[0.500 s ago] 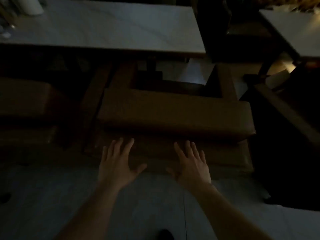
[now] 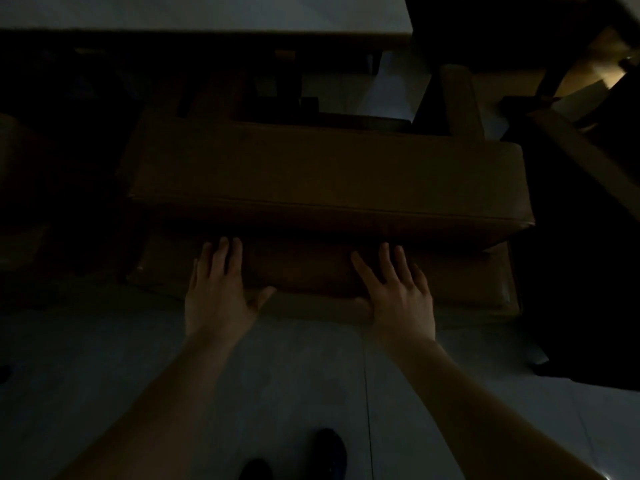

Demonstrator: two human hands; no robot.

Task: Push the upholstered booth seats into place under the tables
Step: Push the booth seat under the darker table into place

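Note:
A brown upholstered booth seat [image 2: 325, 174] stands in front of me in dim light, its padded back toward me and its arms reaching under the pale table [image 2: 207, 12]. My left hand [image 2: 218, 289] lies flat, fingers spread, against the lower back panel of the seat. My right hand [image 2: 398, 292] presses flat on the same panel further right, thumb at the panel's bottom edge. Neither hand grips anything.
Another brown seat [image 2: 20, 188] sits in shadow at the left. A second table and dark furniture [image 2: 588, 161] crowd the right side. Pale tiled floor [image 2: 104, 375] lies under my arms, with my dark shoes [image 2: 329, 452] at the bottom.
My view has moved closer and lower over the seat. Both hands have slid up from the seat's bottom edge and now lie flat on its back panel.

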